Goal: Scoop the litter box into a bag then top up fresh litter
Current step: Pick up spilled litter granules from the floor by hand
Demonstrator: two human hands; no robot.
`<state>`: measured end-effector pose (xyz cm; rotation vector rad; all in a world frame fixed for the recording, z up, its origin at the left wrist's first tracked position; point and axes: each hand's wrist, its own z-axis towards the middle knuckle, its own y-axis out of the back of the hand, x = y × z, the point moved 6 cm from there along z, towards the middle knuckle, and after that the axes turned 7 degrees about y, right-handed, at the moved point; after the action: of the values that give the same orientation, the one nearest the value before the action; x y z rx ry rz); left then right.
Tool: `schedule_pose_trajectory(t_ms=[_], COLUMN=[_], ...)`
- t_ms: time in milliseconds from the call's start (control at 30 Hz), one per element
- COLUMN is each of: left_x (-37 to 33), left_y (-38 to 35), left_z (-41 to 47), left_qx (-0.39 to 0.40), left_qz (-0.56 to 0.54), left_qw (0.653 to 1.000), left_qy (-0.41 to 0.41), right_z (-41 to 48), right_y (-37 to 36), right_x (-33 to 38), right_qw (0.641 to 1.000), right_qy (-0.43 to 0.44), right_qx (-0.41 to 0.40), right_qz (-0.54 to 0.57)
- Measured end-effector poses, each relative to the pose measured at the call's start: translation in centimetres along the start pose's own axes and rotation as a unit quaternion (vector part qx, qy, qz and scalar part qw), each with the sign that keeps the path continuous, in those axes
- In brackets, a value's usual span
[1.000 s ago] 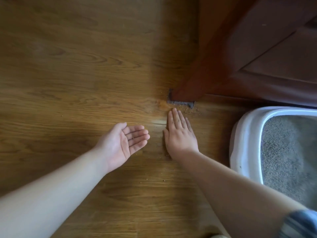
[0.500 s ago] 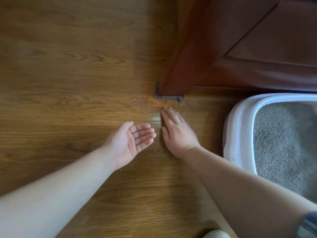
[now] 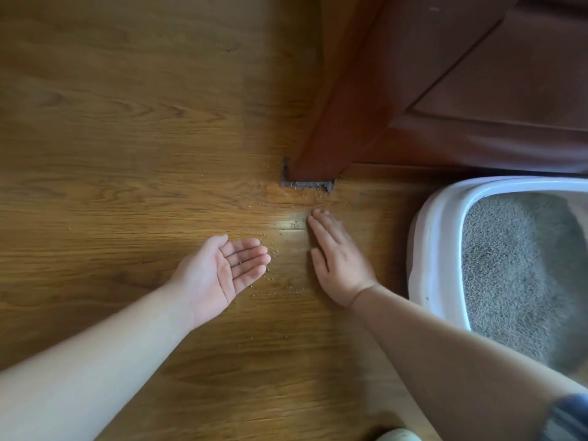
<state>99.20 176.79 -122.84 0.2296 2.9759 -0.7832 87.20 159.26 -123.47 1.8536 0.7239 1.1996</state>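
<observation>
Grey litter grains (image 3: 288, 231) dot brown wood-plank floor (image 3: 127, 138); we judge flat-fingered right hand (image 3: 337, 259) sweeps them toward left hand (image 3: 222, 272), cupped palm-up, unclenched.

Your right hand (image 3: 340, 259) has pulled away from your left hand (image 3: 219, 275); the gap is wider. Litter grains (image 3: 294, 224) now show on the floor (image 3: 127, 154) between them. A few grains now sit on your left fingers (image 3: 245, 261).
</observation>
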Motion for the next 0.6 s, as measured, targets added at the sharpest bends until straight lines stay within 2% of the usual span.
schedule_pose_trajectory(t_ms=[133,300,367,500,567,600], left_x=[0.0,-0.2,-0.2,-0.2,-0.2,-0.3], left_y=[0.2,1.0,1.1,0.9,1.1,1.4], left_z=[-0.4,-0.4,-0.4,-0.5,-0.6,-0.7], left_qx=[0.001,-0.013,-0.010,0.005,0.004,0.001], left_qz=[0.005,0.001,-0.004,-0.007,-0.006,-0.005], left_qw=[1.000,1.000,1.000,1.000,1.000,1.000], left_qy=[-0.002,-0.008,-0.008,-0.002,-0.003,-0.004], right_z=[1.0,4.9,4.6,1.5,1.2,1.6], right_y=[1.3,2.1,1.4,-0.3,0.1,0.8], right_x=[0.1,-0.1,0.7,3.3,3.0,2.2], right_qw=[0.999,0.999,0.999,0.993,0.989,0.990], right_qy=[-0.001,-0.019,0.004,0.103,0.123,0.104], right_qx=[-0.032,-0.045,-0.040,-0.017,-0.039,-0.070], right_qz=[0.034,0.011,0.015,0.055,0.065,0.070])
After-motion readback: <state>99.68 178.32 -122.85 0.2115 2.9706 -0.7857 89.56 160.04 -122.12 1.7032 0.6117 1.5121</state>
